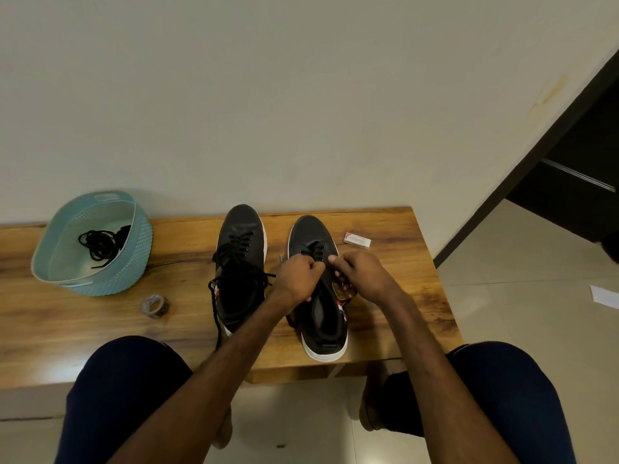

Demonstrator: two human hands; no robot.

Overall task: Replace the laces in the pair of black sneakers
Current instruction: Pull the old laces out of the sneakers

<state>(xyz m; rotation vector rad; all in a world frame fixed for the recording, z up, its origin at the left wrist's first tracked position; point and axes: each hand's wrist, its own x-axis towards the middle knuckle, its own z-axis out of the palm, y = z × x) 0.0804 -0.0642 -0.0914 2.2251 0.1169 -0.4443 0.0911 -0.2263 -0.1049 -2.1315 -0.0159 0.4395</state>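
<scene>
Far to the left of the right sneaker (310,232) sits a blue basket (139,262) with a bundle of black laces (98,244) inside it. Closer in, but on the same side, lies a small roll of tape (154,306). Just left of the right sneaker stands the left sneaker (241,229). Its own loose lace (234,262) goes through the holes, and the ends hang down untied.

The left hand (296,279) is over the middle of the right sneaker. Its fingers are curled in tight, and they seem to pinch the black lace (315,251) near the top holes. The right hand (363,272) is just beside it, on the right edge of the same sneaker. Its thumb and first finger are pressed together on the lace. I cannot tell what the other fingers do.

The lace is light, soft and floppy, so I think it bends if you push it. It is best to hold it close to the hard little tip and pull it through each hole. The sneaker is light too, with a soft top and a firm white sole. It may slide on the smooth wood, so one hand should keep it down by the side.

A little to the right of the right sneaker and further back lies a small white box (357,240)
</scene>
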